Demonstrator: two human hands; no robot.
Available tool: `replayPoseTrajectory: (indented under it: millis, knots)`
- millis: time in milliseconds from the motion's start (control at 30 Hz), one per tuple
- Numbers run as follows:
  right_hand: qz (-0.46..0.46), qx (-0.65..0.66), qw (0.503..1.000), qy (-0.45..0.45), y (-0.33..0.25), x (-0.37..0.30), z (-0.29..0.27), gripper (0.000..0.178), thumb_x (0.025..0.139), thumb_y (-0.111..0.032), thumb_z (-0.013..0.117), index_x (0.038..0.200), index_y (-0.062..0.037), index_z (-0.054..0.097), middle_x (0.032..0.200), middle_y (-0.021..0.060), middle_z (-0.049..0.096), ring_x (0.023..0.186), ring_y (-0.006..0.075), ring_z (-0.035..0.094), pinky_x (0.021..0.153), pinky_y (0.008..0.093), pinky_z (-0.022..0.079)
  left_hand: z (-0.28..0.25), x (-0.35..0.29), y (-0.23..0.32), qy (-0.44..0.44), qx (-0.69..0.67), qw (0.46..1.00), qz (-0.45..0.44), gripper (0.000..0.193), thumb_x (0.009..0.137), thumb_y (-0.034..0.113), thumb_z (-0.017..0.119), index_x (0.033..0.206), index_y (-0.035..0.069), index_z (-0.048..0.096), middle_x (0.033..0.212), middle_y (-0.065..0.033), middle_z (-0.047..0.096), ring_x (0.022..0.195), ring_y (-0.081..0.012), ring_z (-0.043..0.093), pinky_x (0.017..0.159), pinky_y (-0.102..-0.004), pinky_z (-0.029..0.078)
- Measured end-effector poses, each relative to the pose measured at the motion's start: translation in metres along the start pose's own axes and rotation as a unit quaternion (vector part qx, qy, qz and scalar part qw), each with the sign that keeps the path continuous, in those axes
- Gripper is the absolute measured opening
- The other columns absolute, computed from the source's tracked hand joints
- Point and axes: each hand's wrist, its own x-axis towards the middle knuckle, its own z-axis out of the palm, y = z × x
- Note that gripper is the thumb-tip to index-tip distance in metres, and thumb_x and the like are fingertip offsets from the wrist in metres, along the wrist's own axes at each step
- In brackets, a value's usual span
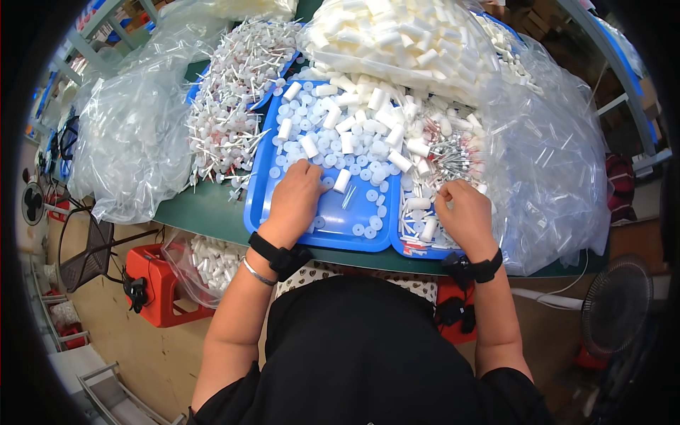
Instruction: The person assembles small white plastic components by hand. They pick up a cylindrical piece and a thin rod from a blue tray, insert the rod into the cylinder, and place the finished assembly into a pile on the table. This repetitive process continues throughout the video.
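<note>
My left hand point(296, 198) is over the left side of a blue tray point(343, 239), fingers curled down among translucent pale-blue discs point(365, 174); what they grip, if anything, is hidden. White cylinders point(342, 181) lie among the discs, one of them just right of that hand beside a few thin clear sticks point(348, 197). My right hand point(467, 214) hovers at a second blue tray point(405, 248), its fingertips pinched together next to a pile of metal pins point(453, 157). Anything between those fingertips is too small to make out. White pieces lie around the pins.
A heap of white stemmed parts point(225, 106) fills the left of the green table point(195, 212). A large clear bag of white cylinders point(404, 46) stands at the back. Crumpled clear bags point(131, 142) flank both sides. Below are a red stool point(152, 283) and a fan point(618, 304).
</note>
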Motion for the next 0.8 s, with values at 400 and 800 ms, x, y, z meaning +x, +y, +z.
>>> replayPoseTrajectory:
  millis: [400, 800]
  knots:
    - [0.012, 0.252, 0.967, -0.03, -0.052, -0.014, -0.041, 0.015, 0.084, -0.003, 0.074, 0.098, 0.0003, 0.07, 0.082, 0.0091, 0.068, 0.061, 0.0186, 0.056, 0.057, 0.0308, 0.045, -0.031, -0.013, 0.045, -0.114, -0.59, 0.765, -0.23, 0.025, 0.101, 0.019, 0.064, 0.119, 0.002, 0.067, 0.099, -0.0021, 0.067, 0.086, -0.0082, 0.061, 0.077, -0.0232, 0.049]
    - [-0.196, 0.119, 0.973, 0.04, -0.07, -0.014, -0.03, 0.016, 0.077, -0.005, 0.079, 0.089, -0.0082, 0.071, 0.079, 0.0032, 0.063, 0.073, 0.0225, 0.057, 0.067, 0.0369, 0.04, -0.006, -0.03, 0.068, -0.133, -0.848, 0.406, -0.313, 0.036, 0.103, 0.021, 0.061, 0.13, -0.002, 0.057, 0.114, -0.0095, 0.067, 0.095, -0.0109, 0.065, 0.088, -0.0253, 0.055]
